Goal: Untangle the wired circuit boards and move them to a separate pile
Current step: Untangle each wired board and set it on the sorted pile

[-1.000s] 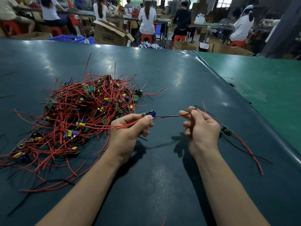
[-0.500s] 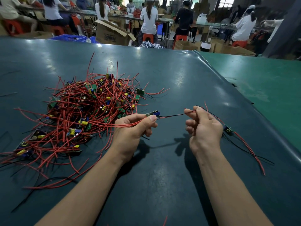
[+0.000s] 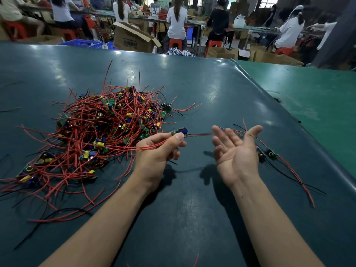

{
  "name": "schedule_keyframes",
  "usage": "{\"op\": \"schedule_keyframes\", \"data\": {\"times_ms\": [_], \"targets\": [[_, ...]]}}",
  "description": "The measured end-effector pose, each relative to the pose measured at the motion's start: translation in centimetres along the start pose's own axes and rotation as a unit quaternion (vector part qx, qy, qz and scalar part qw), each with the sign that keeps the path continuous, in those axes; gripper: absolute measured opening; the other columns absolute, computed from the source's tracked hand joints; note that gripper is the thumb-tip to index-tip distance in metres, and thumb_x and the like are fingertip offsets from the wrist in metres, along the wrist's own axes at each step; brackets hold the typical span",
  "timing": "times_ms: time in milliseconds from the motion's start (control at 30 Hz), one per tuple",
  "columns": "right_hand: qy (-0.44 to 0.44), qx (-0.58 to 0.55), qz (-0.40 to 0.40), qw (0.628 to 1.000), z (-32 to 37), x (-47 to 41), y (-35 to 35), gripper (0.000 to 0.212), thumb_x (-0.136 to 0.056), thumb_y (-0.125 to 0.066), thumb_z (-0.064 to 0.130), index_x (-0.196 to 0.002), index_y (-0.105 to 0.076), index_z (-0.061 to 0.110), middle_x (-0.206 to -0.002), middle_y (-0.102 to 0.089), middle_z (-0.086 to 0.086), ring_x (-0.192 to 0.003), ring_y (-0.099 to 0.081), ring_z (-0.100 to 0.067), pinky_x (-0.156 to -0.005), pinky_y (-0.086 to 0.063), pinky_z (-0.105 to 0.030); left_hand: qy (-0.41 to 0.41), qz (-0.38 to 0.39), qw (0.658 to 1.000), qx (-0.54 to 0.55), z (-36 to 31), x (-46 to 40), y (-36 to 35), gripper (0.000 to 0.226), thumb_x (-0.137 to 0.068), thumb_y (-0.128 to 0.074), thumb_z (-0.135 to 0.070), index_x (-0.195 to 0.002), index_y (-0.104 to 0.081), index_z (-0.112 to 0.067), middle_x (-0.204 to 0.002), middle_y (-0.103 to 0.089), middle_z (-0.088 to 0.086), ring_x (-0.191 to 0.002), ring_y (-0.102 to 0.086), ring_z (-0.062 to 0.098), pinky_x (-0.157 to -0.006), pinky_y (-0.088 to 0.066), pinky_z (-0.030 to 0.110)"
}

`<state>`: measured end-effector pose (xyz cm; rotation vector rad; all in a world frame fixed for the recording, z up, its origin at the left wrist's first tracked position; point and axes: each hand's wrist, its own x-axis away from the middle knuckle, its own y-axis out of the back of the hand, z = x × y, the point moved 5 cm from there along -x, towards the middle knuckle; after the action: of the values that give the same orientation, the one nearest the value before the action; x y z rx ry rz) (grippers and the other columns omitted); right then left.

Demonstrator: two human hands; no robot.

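A person works at a dark green table (image 3: 192, 218). The left hand (image 3: 158, 151) pinches a small circuit board (image 3: 180, 131) between thumb and forefinger, its red wires trailing back under the palm toward the large tangled pile (image 3: 107, 130) of red-wired boards lying to the left. A red and black lead runs rightward from the held board, blurred near its end. The right hand (image 3: 236, 153) is turned palm up with fingers spread and relaxed, holding nothing. Just beyond it, near the table's right edge, lies the separate pile (image 3: 269, 153): two small boards with long red and black wires. Seated workers (image 3: 176, 18) fill the background.
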<state>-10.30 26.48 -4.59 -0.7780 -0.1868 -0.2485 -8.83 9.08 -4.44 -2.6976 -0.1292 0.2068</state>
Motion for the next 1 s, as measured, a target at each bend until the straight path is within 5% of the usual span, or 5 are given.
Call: {"op": "schedule_keyframes", "data": {"times_ms": [100, 333, 800, 900, 1000], "targets": [[-0.069, 0.096, 0.088, 0.989, -1.6, 1.1, -1.8, 0.068, -0.079, -0.053, 0.062, -0.117, -0.057, 0.006, -0.101, -0.071, -0.007, -0.066, -0.072, -0.015, -0.044, -0.049, -0.018, 0.008, -0.025, 1.000, 0.014, 0.1, -0.2, 0.3, 0.013, -0.066, -0.075, -0.024, -0.068, -0.076, -0.011, -0.067, -0.069, 0.008, -0.046, -0.049, 0.012, -0.048, -0.042, 0.017], [0.021, 0.179, 0.108, 0.978, -2.2, 1.7, -2.6, 0.018, -0.068, -0.073, 0.021, -0.081, -0.074, 0.009, -0.062, -0.063, 0.000, -0.049, -0.057, -0.008, -0.042, -0.043, -0.016, 0.010, 0.005, 0.999, -0.035, 0.2, -0.1, -0.1, 0.018, -0.065, -0.076, -0.022, -0.075, -0.074, -0.007, -0.065, -0.069, 0.007, -0.047, -0.051, 0.011, -0.049, -0.044, 0.019], [0.117, -0.024, -0.135, 0.984, 3.2, -0.8, 2.8, 0.031, -0.101, -0.047, 0.029, -0.080, -0.060, 0.012, -0.071, -0.059, -0.002, -0.042, -0.056, -0.006, -0.040, -0.040, -0.014, -0.023, -0.032, 0.999, 0.018, -0.3, -0.1, 0.7, 0.012, -0.067, -0.074, -0.023, -0.070, -0.073, -0.011, -0.064, -0.068, 0.006, -0.045, -0.049, 0.010, -0.048, -0.043, 0.019], [0.063, 0.133, 0.015, 0.989, 1.1, 0.1, 0.6, 0.044, -0.093, -0.052, 0.051, -0.078, -0.058, 0.011, -0.060, -0.056, -0.003, -0.036, -0.051, -0.012, -0.035, -0.037, -0.016, -0.015, -0.012, 0.999, 0.034, -0.3, -0.2, 0.3, 0.009, -0.073, -0.075, -0.022, -0.066, -0.075, -0.016, -0.062, -0.065, 0.004, -0.047, -0.049, 0.011, -0.047, -0.041, 0.019], [0.124, 0.372, 0.236, 0.889, -2.7, 2.1, -2.6, 0.049, -0.075, -0.077, 0.050, -0.110, -0.057, 0.022, -0.077, -0.066, -0.001, -0.041, -0.055, -0.025, -0.035, -0.044, -0.024, -0.006, 0.023, 0.999, 0.032, 0.4, -0.1, -0.2, 0.019, -0.080, -0.069, -0.022, -0.062, -0.066, -0.014, -0.058, -0.054, 0.005, -0.051, -0.045, 0.015, -0.049, -0.033, 0.026]]}}
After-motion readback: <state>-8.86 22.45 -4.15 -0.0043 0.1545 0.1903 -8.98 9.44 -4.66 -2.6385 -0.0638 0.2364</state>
